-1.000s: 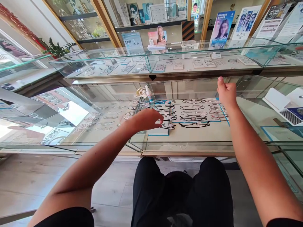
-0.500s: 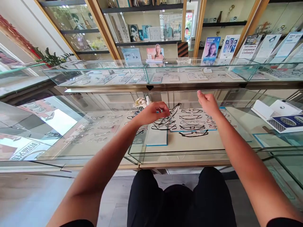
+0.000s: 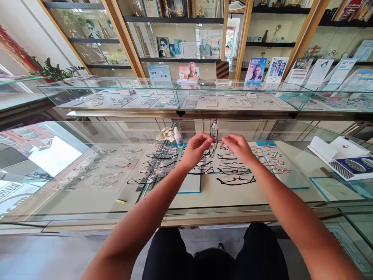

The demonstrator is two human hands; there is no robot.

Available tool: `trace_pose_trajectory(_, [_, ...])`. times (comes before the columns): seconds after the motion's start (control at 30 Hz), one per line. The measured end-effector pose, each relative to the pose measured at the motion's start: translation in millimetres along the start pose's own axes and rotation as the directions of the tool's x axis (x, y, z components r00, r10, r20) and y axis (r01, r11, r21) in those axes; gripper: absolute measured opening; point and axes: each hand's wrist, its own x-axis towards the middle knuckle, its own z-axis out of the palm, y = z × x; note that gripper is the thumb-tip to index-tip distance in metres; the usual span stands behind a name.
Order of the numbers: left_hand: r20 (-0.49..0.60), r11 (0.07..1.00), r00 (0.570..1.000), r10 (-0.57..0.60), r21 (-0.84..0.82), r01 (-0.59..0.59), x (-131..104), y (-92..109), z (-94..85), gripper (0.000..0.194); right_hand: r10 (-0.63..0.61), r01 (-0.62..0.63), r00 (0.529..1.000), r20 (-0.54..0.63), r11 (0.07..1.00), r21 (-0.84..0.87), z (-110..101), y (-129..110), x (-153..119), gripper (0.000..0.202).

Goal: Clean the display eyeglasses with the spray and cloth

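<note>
My left hand (image 3: 198, 149) pinches a pair of dark thin-framed eyeglasses (image 3: 214, 134), held upright and nearly edge-on above the glass counter. Just to their right is my right hand (image 3: 238, 147), its fingertips drawn together; whether they grip part of the frame is too fine to see. Below the hands, rows of eyeglasses (image 3: 236, 181) lie on the display, some on white, blue-edged trays (image 3: 189, 183). Another group of dark frames (image 3: 161, 156) lies to the left of my left hand, partly behind the forearm.
A small white spray bottle (image 3: 177, 137) and a crumpled cream cloth (image 3: 166, 134) stand behind the left hand. A white-and-blue box (image 3: 352, 161) sits at the right. A glass showcase (image 3: 204, 103) runs along the back. A yellow piece (image 3: 121, 201) lies at front left.
The eyeglasses have turned from slanted to upright, and my left hand has shifted slightly right. My right hand has come down and left, close to the eyeglasses. The view has shifted a little.
</note>
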Motion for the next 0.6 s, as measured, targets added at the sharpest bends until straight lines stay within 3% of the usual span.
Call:
trace_pose_trajectory(0.23, [-0.017, 0.998, 1.000, -0.022, -0.058, 0.021, -7.7, 6.6, 4.4, 0.051, 0.057, -0.059, 0.995, 0.077, 0.998, 0.017, 9.9, -13.1, -9.7, 0.045])
trace_pose_trajectory(0.47, [0.017, 0.991, 0.999, -0.052, -0.122, 0.053, -9.7, 5.0, 5.1, 0.050, 0.057, -0.058, 0.998, 0.039, 0.998, 0.039, 12.3, -8.6, -10.0, 0.042])
trace_pose_trajectory(0.6, [-0.020, 0.996, 1.000, -0.021, -0.088, 0.019, -7.0, -3.3, 0.8, 0.051, 0.044, -0.043, 0.999, -0.022, 0.999, 0.013, 12.8, -7.1, -9.9, 0.035])
